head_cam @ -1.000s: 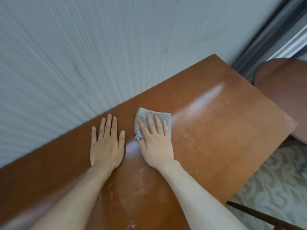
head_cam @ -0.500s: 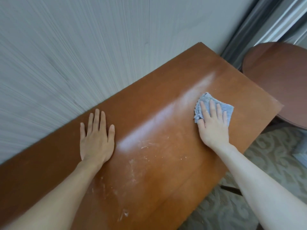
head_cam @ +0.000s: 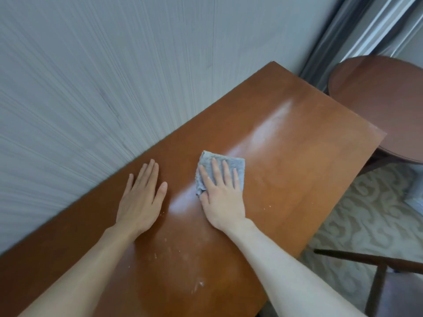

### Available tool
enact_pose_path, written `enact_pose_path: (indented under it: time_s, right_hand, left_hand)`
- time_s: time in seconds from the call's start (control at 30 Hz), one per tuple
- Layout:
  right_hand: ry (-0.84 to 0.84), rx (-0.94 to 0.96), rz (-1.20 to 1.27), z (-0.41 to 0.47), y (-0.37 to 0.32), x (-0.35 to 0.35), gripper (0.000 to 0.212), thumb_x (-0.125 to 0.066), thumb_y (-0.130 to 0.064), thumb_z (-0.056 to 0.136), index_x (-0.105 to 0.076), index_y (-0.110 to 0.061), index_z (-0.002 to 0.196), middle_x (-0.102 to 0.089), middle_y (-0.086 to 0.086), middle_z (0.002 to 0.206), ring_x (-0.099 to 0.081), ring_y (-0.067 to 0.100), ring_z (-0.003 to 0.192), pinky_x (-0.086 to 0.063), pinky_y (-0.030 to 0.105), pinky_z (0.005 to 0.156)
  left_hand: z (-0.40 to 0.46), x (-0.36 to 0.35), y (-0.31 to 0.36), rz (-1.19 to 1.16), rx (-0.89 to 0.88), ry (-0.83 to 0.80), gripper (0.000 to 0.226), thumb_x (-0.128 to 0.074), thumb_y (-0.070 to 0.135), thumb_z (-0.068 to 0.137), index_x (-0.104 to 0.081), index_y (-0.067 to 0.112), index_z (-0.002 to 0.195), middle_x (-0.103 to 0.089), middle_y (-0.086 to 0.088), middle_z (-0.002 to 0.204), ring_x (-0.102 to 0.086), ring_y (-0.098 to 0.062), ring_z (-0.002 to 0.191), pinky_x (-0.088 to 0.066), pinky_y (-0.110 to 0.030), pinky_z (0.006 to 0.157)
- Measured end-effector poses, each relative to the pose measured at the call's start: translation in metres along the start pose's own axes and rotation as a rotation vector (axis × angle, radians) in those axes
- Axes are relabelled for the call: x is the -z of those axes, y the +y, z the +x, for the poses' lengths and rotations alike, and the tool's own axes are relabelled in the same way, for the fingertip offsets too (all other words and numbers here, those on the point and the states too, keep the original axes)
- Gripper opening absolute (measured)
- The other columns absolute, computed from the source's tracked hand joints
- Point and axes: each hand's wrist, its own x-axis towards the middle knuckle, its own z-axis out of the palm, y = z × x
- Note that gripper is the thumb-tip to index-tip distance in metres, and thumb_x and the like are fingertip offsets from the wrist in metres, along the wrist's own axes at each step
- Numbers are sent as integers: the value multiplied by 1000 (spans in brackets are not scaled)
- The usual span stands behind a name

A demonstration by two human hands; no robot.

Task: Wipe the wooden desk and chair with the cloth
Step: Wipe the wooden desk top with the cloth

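Note:
A reddish-brown wooden desk (head_cam: 297,161) runs along the wall, with pale crumbs and dust smears near its front. A folded grey-blue cloth (head_cam: 231,162) lies flat on the desk's middle. My right hand (head_cam: 220,195) presses down on the cloth with fingers spread, covering most of it. My left hand (head_cam: 142,200) rests flat on the bare wood to the left, palm down, fingers together, holding nothing. A dark wooden chair (head_cam: 375,268) shows part of its frame at the lower right.
A grey textured wall (head_cam: 103,76) borders the desk's far edge. A round dark wooden table (head_cam: 384,106) stands just past the desk's right end. Grey curtains (head_cam: 357,30) hang in the corner. Patterned carpet (head_cam: 366,213) covers the floor on the right.
My right hand has slid the cloth from the desk's right part back left to the middle, close to my left hand. The left hand has stayed flat in place.

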Motion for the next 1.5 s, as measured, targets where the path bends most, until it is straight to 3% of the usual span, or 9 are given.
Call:
enact_pose_path:
  time_s: [0.23,0.43,0.6,0.73,0.97,1.17,1.3,1.4,1.5]
  right_hand:
    - [16,37,48,-12,-53,-13,68,-23,-45,95,-26,-29,161,-18,4,171,-7,30,159,-3,50,128]
    - [154,-383,22,-44,50,-4,70,-30,-46,90,-37,-27,157,-27,7,168,-19,32,156,-10,51,127]
    - [140,-627,-11,-57,90,5,75,-18,-44,89,-26,-26,161,-20,10,170,-14,34,157,-10,54,126]
    - [158,-456,-25,-36,28,-8,73,-31,-43,88,-35,-24,158,-29,13,166,-22,38,154,-16,57,125]
    - [40,-28,63,-18,-104,-30,63,-34,-42,102,-23,-26,162,-11,7,172,1,31,159,3,51,127]
    - [165,-350,-18,-66,12,-21,71,-38,-44,89,-36,-26,158,-30,8,167,-24,32,155,-13,52,126]
    - [84,-658,-21,-100,113,9,71,-16,-46,95,-17,-28,163,-12,7,172,-9,31,158,-7,52,127]
    - [75,-703,-19,-101,99,4,65,-23,-39,102,-5,-30,164,-2,7,173,1,30,159,-1,51,127]
    - [118,-503,-32,-93,35,-13,72,-35,-43,94,-20,-27,163,-16,11,171,-12,34,158,-8,53,127]
  left_hand:
    - [-7,-14,-14,110,-87,54,71,0,51,103,-1,17,166,9,6,173,13,-9,158,5,-42,130]
    - [-9,-17,-15,128,-112,75,72,3,51,103,-1,15,165,6,3,174,10,-12,160,3,-45,130]
    - [-8,-18,-14,130,-104,86,74,3,52,102,-3,14,166,4,2,174,8,-13,160,1,-47,130]
    - [-9,-20,-13,136,-120,85,71,0,52,104,-2,14,165,4,1,174,7,-14,160,1,-47,130]
    - [-7,-22,-21,210,-127,91,63,-20,33,108,-4,10,165,3,-2,174,5,-16,160,-3,-49,130]
    - [-8,-20,-15,149,-97,86,63,-9,43,109,-3,15,166,6,4,174,9,-9,159,5,-43,130]
    - [-8,-19,-14,151,-93,83,65,-7,45,108,-1,15,166,7,4,174,9,-10,159,4,-44,130]
    - [-9,-18,-12,147,-91,76,65,-8,45,108,-2,15,166,6,3,174,9,-11,160,4,-45,130]
    - [-9,-17,-11,149,-93,77,65,-10,44,108,-2,14,166,5,2,174,8,-12,160,4,-45,130]
